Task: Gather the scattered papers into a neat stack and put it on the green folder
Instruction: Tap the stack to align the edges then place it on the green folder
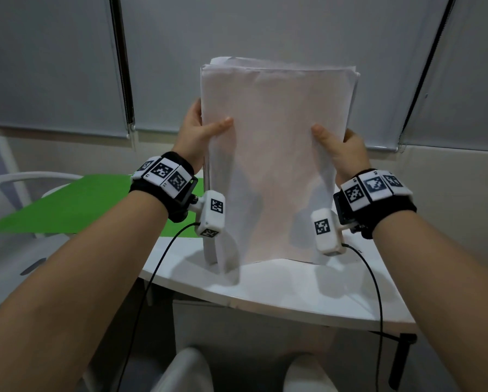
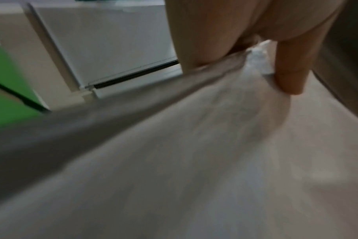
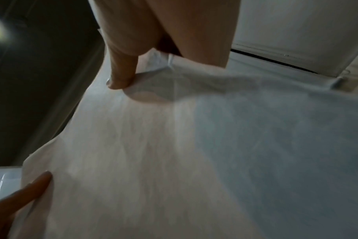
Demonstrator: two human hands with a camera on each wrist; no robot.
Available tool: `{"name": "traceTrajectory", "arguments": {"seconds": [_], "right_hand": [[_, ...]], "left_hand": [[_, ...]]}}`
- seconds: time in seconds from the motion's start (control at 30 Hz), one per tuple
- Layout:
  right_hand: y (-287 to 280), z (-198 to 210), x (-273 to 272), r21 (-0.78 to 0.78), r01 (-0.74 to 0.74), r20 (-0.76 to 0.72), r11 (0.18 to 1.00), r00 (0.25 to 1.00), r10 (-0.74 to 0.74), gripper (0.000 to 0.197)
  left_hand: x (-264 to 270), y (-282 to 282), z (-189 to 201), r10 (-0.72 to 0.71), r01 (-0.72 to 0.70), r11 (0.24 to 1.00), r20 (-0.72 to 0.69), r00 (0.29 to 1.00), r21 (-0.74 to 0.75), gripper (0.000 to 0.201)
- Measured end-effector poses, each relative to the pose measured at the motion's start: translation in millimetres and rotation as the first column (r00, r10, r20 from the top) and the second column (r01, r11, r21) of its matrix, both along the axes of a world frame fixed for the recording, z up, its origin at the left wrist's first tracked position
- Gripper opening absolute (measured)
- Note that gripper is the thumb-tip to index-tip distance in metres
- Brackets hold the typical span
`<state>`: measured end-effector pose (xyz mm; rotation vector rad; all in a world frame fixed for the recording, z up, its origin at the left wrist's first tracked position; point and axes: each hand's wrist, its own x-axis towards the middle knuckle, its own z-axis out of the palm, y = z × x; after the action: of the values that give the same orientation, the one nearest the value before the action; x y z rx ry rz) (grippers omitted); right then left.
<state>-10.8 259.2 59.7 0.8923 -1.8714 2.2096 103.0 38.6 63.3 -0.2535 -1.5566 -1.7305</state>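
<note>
A stack of white papers (image 1: 276,159) stands upright on its bottom edge on the white table (image 1: 265,287). My left hand (image 1: 200,128) grips its left edge, thumb on the front and fingers behind. My right hand (image 1: 336,145) grips the right edge the same way. The top edges of the sheets are slightly uneven. The green folder (image 1: 75,205) lies flat on the table to the left, partly behind my left wrist. In the left wrist view the papers (image 2: 215,153) fill the frame, with the folder (image 2: 8,90) at the left. The right wrist view shows the papers (image 3: 174,145) pinched under my thumb.
A white chair (image 1: 13,190) stands at the far left beside the table. Grey roller blinds (image 1: 265,32) cover the window behind. The table's curved front edge (image 1: 237,302) runs just above my knees. Black cables hang from both wrist cameras.
</note>
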Motion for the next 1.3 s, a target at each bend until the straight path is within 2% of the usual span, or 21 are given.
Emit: {"name": "traceTrajectory", "arguments": {"seconds": [0.2,0.27,0.33,0.43,0.57,0.67,0.73,0.8,0.87,0.9,1.0,1.07,1.17,1.3], "right_hand": [[1.0,-6.9,5.3,-0.034,-0.014,-0.001,0.999,1.0,0.014,0.031],[2.6,-1.8,7.9,-0.022,-0.017,-0.025,1.0,1.0,0.017,0.034],[5.3,9.4,8.9,-0.07,-0.034,-0.07,0.997,0.997,0.029,0.043],[6.6,26.8,11.2,-0.1,-0.029,-0.134,0.995,0.991,0.016,0.055],[2.9,29.5,10.1,-0.118,0.001,-0.167,0.993,0.986,-0.021,0.047],[3.5,24.1,7.5,-0.107,0.009,-0.162,0.994,0.986,-0.026,0.021],[5.7,11.5,3.9,-0.078,-0.02,-0.125,0.997,0.992,0.01,0.016],[5.5,-11.5,0.8,-0.004,-0.042,-0.051,0.999,0.998,0.042,0.027],[3.1,-40.2,-2.0,0.097,-0.042,0.061,0.994,0.997,0.037,0.063],[1.4,-53.9,-5.0,0.135,-0.041,0.104,0.99,0.994,0.027,0.074],[-1.2,-78.7,-9.3,0.159,-0.074,0.182,0.985,0.982,0.045,0.071],[-0.4,-82.8,-11.6,0.161,-0.086,0.194,0.983,0.979,0.054,0.078],[1.1,-81.0,-12.8,0.115,-0.161,0.198,0.98,0.971,0.136,0.085],[5.8,-67.0,-14.7,0.051,-0.198,0.131,0.979,0.973,0.19,0.087]], "left_hand": [[0.8,6.4,-8.5,0.097,-0.097,0.995,0.012,0.995,0.01,0.012],[4.1,6.8,-6.0,0.111,-0.111,0.994,0.03,0.993,-0.011,0.015],[6.6,6.3,2.9,0.129,-0.128,0.991,0.025,0.991,-0.043,0.028],[9.2,7.3,20.2,0.128,-0.131,0.989,-0.042,0.991,-0.064,0.035],[9.2,7.2,26.3,0.109,-0.116,0.99,-0.085,0.99,-0.084,0.029],[8.9,3.5,18.5,0.103,-0.108,0.992,-0.07,0.992,-0.071,0.033],[8.1,0.9,5.4,0.068,-0.068,0.997,-0.011,0.998,-0.045,0.037],[5.1,-1.1,-17.9,0.017,-0.012,0.998,0.083,0.996,-0.059,0.04],[2.1,0.4,-47.7,-0.028,0.04,0.998,0.196,0.98,-0.058,0.036],[1.5,2.0,-60.8,-0.04,0.05,0.998,0.232,0.972,-0.036,0.033],[-1.3,4.6,-83.8,-0.027,0.02,0.999,0.249,0.968,0.028,0.025],[-2.8,7.5,-86.0,0.029,-0.04,0.998,0.226,0.974,0.041,0.024],[-4.6,12.8,-83.1,0.102,-0.11,0.993,0.165,0.981,0.04,0.024],[-4.2,10.8,-69.9,0.068,-0.069,0.998,0.131,0.989,0.004,0.026]]}}
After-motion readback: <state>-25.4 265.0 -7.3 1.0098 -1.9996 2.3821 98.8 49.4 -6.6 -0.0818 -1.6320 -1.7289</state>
